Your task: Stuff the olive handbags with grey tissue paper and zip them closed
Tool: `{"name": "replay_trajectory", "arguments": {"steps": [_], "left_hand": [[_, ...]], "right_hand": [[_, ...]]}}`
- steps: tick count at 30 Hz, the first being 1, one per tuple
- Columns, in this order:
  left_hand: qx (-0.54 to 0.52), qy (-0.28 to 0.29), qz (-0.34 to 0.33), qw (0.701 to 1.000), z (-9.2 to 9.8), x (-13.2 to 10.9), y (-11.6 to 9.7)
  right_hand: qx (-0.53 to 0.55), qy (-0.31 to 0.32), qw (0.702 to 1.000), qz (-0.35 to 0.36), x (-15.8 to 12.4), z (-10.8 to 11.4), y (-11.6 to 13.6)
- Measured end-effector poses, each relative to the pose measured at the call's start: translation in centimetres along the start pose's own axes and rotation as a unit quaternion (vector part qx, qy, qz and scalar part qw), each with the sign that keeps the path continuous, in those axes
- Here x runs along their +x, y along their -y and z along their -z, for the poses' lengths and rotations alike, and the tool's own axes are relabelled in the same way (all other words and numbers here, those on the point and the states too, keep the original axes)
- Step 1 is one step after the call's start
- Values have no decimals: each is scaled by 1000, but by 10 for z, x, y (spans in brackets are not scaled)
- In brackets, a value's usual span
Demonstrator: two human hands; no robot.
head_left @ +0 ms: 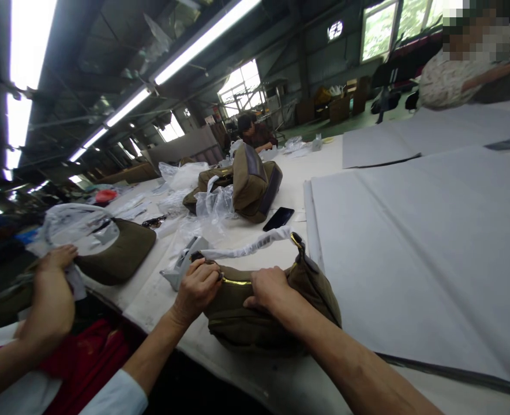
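An olive-brown handbag (255,328) stands on the white table in front of me. Its gold zipper (237,282) runs along the top edge, and its handle (255,246) is wrapped in white covering. My left hand (198,287) is closed at the left end of the zipper, its fingers pinched together there; whether they hold the zipper pull is hidden. Over the top edge, my right hand (270,290) grips the bag's fabric near the right part of the zipper, thumb on the near side. A grey tape dispenser (186,266) stands just behind my left hand.
Behind lie more olive bags (248,181) with clear plastic (215,204) and a black phone (278,219). Large pale sheets (411,242) cover the right side. At left, a co-worker's hand (60,257) touches another bag (120,251). Other people sit farther back and at upper right.
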State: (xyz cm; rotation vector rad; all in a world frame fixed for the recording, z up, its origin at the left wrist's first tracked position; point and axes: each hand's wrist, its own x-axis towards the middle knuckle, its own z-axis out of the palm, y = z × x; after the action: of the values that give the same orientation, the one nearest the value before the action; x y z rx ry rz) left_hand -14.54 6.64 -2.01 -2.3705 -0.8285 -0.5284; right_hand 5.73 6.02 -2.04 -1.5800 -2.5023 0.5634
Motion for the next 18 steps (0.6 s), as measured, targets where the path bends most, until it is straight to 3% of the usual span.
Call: {"name": "replay_trajectory", "arguments": {"steps": [6,10,14,16,18], "left_hand": [[-18,-22,12,1000,-4,-14,-14],[21,-53,79,995,-3,-21,15],[27,-88,174,980,10,-21,52],[-17,-85,213,973,14,-23,55],[-60,-100,267,957,14,-31,46]], "right_hand": [[35,-19,998,53,12,-12,30],[45,13,999,23,29,-17,36],[47,19,999,19,41,-16,38],[45,8,999,20,31,-11,42],[58,-23,995,74,1,-6,40]]}}
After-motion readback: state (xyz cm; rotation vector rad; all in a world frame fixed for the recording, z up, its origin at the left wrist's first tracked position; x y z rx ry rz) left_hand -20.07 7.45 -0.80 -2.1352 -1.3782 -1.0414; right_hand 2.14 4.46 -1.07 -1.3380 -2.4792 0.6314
